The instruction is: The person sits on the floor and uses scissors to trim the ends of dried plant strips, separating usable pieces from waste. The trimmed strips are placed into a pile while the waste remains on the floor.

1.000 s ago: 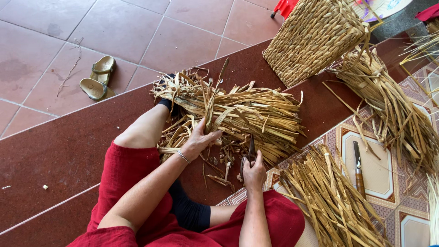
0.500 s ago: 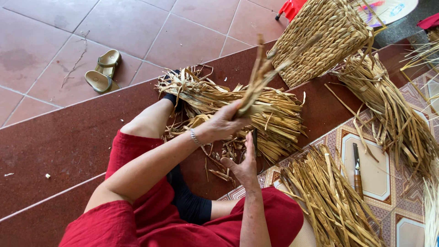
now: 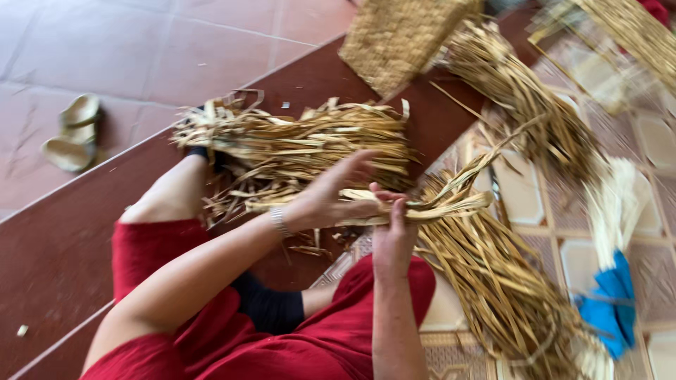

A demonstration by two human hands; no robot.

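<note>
At centre: dried straw strip (image 3: 422,205)
Left hand (image 3: 331,197): grasping strip
Right hand (image 3: 391,236): grasping strip
Straw pile (image 3: 303,144): eleven o'clock

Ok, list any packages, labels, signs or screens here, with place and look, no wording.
None in view: no package, label, sign or screen.
Nearest to one is a blue wrap around a pale straw bundle, lower right on the tiled floor; whether it bears print cannot be told.

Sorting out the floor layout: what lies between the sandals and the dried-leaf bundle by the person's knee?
In the head view, only bare red tile floor separates the sandals from the leaf bundle.
</note>
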